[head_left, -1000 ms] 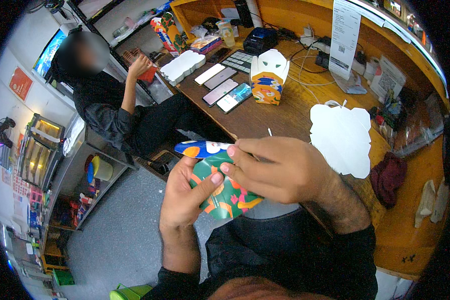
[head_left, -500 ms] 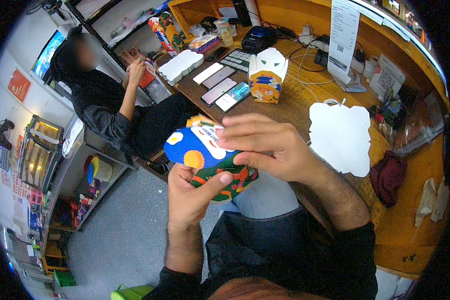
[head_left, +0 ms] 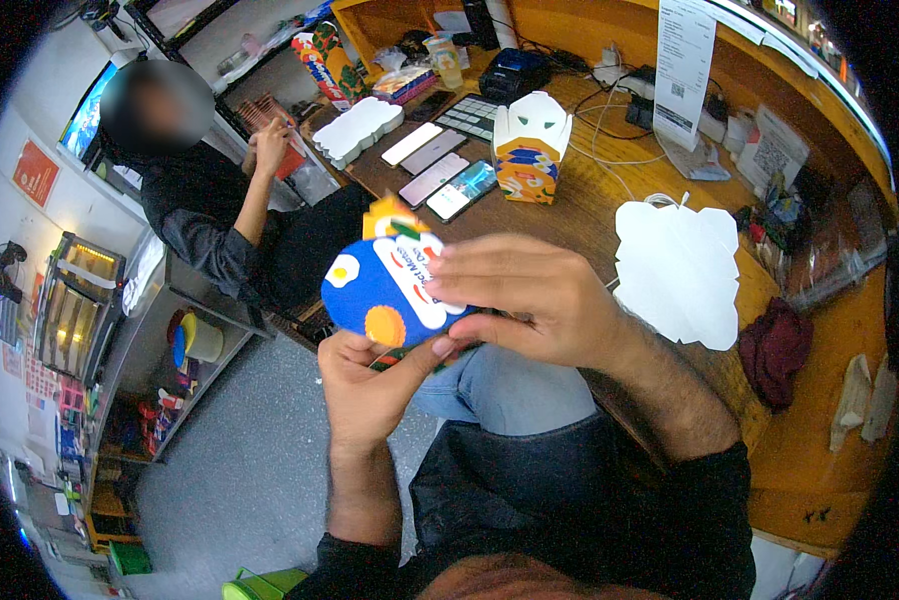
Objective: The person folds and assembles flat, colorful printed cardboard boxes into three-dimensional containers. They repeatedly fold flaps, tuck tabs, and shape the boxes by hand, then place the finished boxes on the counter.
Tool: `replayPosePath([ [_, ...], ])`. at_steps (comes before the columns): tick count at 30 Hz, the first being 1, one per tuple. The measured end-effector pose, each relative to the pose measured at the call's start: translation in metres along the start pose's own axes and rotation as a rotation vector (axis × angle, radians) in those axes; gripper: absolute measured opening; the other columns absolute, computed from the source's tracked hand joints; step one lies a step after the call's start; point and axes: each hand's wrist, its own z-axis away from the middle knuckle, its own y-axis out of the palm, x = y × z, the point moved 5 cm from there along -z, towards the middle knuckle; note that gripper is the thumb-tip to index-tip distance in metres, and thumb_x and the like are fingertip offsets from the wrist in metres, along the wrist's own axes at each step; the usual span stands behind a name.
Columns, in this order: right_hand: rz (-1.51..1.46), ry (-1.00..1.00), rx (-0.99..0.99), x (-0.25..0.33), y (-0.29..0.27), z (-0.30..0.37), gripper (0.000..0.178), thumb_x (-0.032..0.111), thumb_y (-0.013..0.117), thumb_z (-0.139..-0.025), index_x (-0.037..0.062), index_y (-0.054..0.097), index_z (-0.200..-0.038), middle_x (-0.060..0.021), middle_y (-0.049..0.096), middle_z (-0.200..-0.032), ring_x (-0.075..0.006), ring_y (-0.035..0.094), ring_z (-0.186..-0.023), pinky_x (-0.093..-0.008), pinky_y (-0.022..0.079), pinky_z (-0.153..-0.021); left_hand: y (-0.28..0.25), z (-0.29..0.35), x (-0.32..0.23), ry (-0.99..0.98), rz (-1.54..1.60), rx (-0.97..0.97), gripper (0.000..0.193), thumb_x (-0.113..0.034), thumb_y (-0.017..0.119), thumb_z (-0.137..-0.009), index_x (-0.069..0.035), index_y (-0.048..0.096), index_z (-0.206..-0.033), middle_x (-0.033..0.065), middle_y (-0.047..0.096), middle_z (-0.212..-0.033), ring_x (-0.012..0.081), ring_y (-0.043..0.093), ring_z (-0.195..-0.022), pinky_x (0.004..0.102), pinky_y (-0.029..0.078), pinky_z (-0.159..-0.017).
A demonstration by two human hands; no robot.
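Observation:
A colourful printed cardboard food box [head_left: 355, 300] is between my hands, above my lap. Its blue face, with an egg picture and an orange round shape, is turned up, and an orange flap sticks out at its far end. My left hand [head_left: 365, 395] grips the near lower edge, thumb along the side. Stretched across the right part of the box, the fingers of my right hand [head_left: 530, 295] press on it with the thumb below, hiding that end. A folded-up box [head_left: 530, 165] of similar print stands upright on the wooden table [head_left: 595, 185].
Flat white box blanks [head_left: 678, 270] lie at the right, beside a dark red cloth [head_left: 776, 352]. Several phones [head_left: 462, 191], a keypad [head_left: 473, 117] and another stack of white blanks [head_left: 360, 130] lie farther back. Another person [head_left: 205, 190] sits at the left, hands together.
The box has tilted: more of its blue face shows, and the green side has mostly gone from sight. Both hands have shifted slightly left with it.

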Motion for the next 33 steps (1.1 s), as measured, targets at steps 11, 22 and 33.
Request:
replayPosePath([
  [11, 0.236, -0.152, 0.093, -0.008, 0.029, 0.021, 0.061, 0.028, 0.080, -0.094, 0.0186, 0.066, -0.153, -0.0025, 0.060, -0.163, -0.0288, 0.049, -0.157, -0.0664, 0.037, -0.128, -0.002, 0.000, -0.017, 0.102, -0.185, 0.113, 0.055, 0.011, 0.094, -0.075, 0.004, 0.075, -0.127, 0.0108, 0.082, -0.118, 0.0181, 0.079, -0.107, 0.0370, 0.064, -0.095],
  [22, -0.464, 0.337, -0.019, -0.034, 0.006, 0.011, 0.164, 0.053, 0.104, -0.069, 0.0133, -0.014, -0.176, -0.0261, 0.002, -0.183, -0.0396, 0.015, -0.170, -0.0659, 0.033, -0.129, -0.013, 0.005, -0.021, 0.347, -0.590, 0.233, 0.019, 0.008, 0.076, -0.089, 0.000, 0.082, -0.105, 0.0174, 0.082, -0.103, 0.0257, 0.082, -0.093, 0.0357, 0.061, -0.081],
  [33, -0.718, 0.582, 0.073, -0.052, 0.031, 0.032, 0.162, 0.050, 0.100, -0.077, 0.0109, -0.024, -0.173, -0.0214, 0.001, -0.183, -0.0313, 0.005, -0.169, -0.0488, 0.012, -0.137, 0.041, 0.003, -0.013, 0.641, -1.272, 0.282, 0.031, -0.013, 0.068, -0.096, -0.015, 0.080, -0.125, 0.0023, 0.078, -0.133, 0.0221, 0.068, -0.135, 0.0538, 0.044, -0.123],
])
